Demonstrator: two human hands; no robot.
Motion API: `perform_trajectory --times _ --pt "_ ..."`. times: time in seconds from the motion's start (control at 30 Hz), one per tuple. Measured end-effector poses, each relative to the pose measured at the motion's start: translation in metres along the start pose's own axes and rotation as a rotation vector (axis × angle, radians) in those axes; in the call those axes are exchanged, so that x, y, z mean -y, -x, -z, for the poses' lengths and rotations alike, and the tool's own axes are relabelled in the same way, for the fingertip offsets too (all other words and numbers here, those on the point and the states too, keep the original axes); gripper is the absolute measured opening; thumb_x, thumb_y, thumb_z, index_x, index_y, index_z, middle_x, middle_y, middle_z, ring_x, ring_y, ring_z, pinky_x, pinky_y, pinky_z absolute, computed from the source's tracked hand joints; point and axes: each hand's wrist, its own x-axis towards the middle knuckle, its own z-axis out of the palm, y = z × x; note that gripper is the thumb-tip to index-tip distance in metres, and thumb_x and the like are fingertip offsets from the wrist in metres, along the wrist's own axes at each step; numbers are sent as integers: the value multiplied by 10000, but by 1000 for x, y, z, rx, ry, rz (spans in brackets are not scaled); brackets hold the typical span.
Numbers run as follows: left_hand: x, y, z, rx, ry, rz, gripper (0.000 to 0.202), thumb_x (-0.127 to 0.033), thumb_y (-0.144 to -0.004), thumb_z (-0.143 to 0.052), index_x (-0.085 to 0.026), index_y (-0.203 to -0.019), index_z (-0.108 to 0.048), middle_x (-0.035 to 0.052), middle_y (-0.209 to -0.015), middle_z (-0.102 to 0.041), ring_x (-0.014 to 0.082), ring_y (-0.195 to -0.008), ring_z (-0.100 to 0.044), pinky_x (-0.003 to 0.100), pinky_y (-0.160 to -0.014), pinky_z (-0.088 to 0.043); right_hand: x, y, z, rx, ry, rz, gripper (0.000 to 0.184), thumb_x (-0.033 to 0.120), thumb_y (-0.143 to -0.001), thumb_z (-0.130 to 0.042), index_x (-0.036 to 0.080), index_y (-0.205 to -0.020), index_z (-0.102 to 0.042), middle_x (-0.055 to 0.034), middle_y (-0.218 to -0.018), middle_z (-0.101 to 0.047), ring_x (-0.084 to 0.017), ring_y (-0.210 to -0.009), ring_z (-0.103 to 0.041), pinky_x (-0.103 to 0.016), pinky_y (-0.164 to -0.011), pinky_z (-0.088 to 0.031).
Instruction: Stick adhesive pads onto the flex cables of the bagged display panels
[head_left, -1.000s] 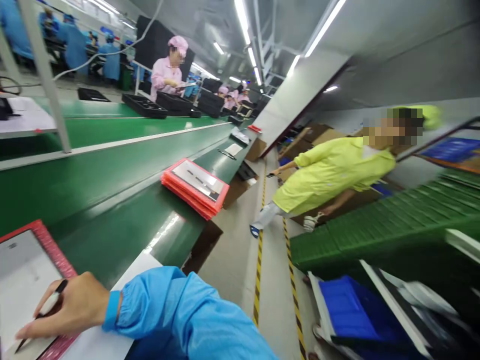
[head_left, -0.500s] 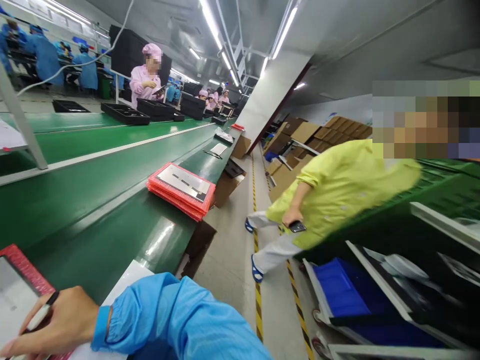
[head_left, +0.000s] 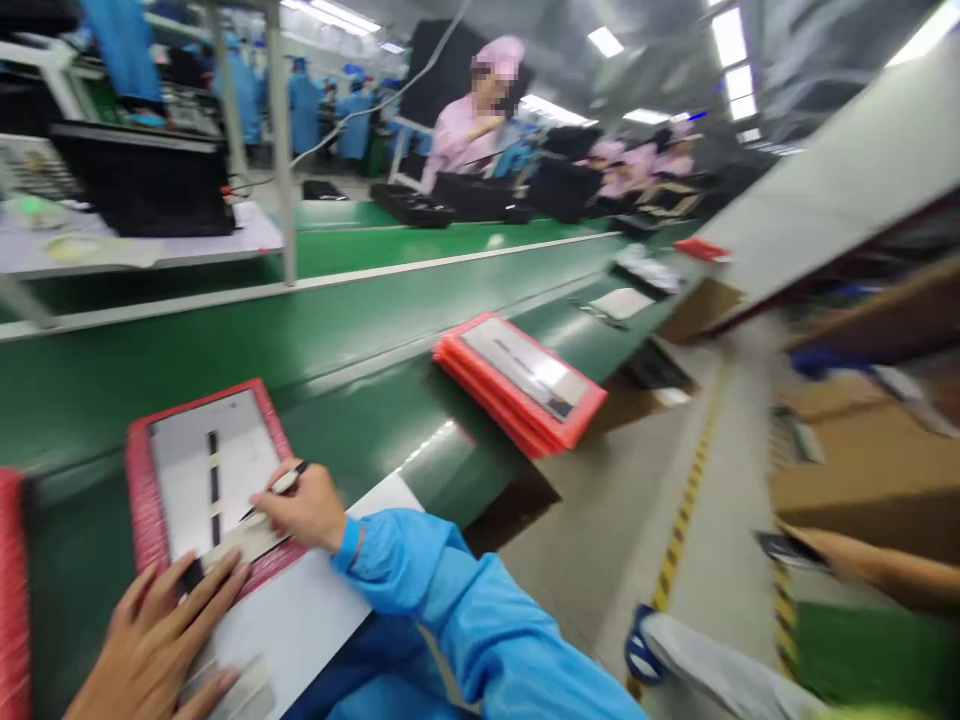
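My right hand [head_left: 311, 508] is closed round a white-and-black pen [head_left: 287, 480], its thin dark tip pointing down at a flat screen panel [head_left: 184, 455]. The panel has a silvery face with a dark strip along its middle, and it lies on red bubble wrap [head_left: 139, 490]. With fingers spread, my left hand [head_left: 161, 640] rests over the panel's near edge, by a pale strip [head_left: 244, 540]. Under my right wrist, a white sheet [head_left: 296, 605] reaches over the near side of the bench.
A red-wrapped stack of panels [head_left: 517, 385] sits farther along the green bench [head_left: 367, 425]. More red wrap [head_left: 11, 590] is at the far left. Across the belt a person in pink [head_left: 469, 130] works by black trays [head_left: 412, 205]. A person's hand with a phone [head_left: 795, 550] is on the right.
My view has swung left, bringing the whole panel and my left hand into sight. The person in yellow has mostly left the view at the right. My right hand still holds the pen.
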Motion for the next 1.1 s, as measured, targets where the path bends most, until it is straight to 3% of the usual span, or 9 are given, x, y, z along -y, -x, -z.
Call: perform_trajectory --times 0.13,0.27,0.5,0.6,0.73,0.8,0.9,1.0,1.1 --pt "-10 -8 29 65 29 77 743 -380 -965 -636 -205 -1633 -363 77 -1536 -585 335 -1460 -488 528 -1241 -356 9 2 1 4 24 66 310 430 -730 -825 232 -774 -592 81 -487 -586 -129 -409 -565 -214 -408 -473" --pt "-18 -13 35 -16 124 195 593 -241 -984 -617 -181 -1555 -471 105 -1448 -657 331 -1487 -479 533 -1196 -476 14 4 4 24 -10 91 332 452 -726 -830 228 -769 -589 54 -523 -624 -151 -419 -599 -244 -409 -515" --pt "-24 -15 34 -178 145 256 476 -127 -967 -586 -178 -1440 -592 114 -1264 -750 296 -1332 -645 458 -1112 -585 18 6 5 34 41 71 383 511 -720 -849 224 -778 -601 25 -513 -649 -176 -421 -627 -270 -422 -545" --pt "-23 -16 35 -134 110 253 477 -156 -966 -587 -180 -1442 -595 127 -1270 -745 311 -1299 -652 491 -1083 -586 18 5 4 31 30 74 404 521 -712 -863 224 -780 -598 23 -502 -648 -172 -408 -617 -261 -418 -536" --pt "-23 -21 40 101 111 196 571 -283 -968 -591 -176 -1524 -517 140 -1436 -657 365 -1359 -567 579 -1099 -504 18 5 4 35 30 79 423 542 -710 -872 225 -775 -600 13 -507 -656 -175 -407 -610 -264 -416 -524" --pt "-25 -24 43 164 128 215 622 -317 -954 -590 -173 -1550 -483 138 -1480 -624 372 -1361 -549 600 -1119 -454 18 5 4 40 44 81 428 553 -713 -873 226 -774 -603 10 -502 -653 -183 -416 -613 -271 -422 -525" --pt "-26 -28 44 148 170 248 639 -373 -942 -587 -184 -1543 -486 132 -1469 -632 376 -1353 -545 606 -1133 -416 17 5 6 45 75 97 454 585 -712 -878 223 -775 -612 0 -504 -653 -198 -436 -622 -286 -431 -534" --pt "-24 -30 43 90 184 306 507 -378 -964 -555 -201 -1439 -582 111 -1358 -697 309 -1299 -588 516 -1121 -463 15 3 8 64 71 136 491 625 -712 -879 210 -773 -624 -20 -536 -667 -201 -454 -624 -291 -434 -535" --pt "-23 -35 44 46 93 498 364 -285 -1021 -465 -181 -1326 -634 134 -1275 -696 258 -1223 -620 440 -1069 -513 16 0 11 109 24 144 522 647 -704 -886 192 -776 -640 -44 -597 -702 -184 -475 -621 -276 -447 -535"
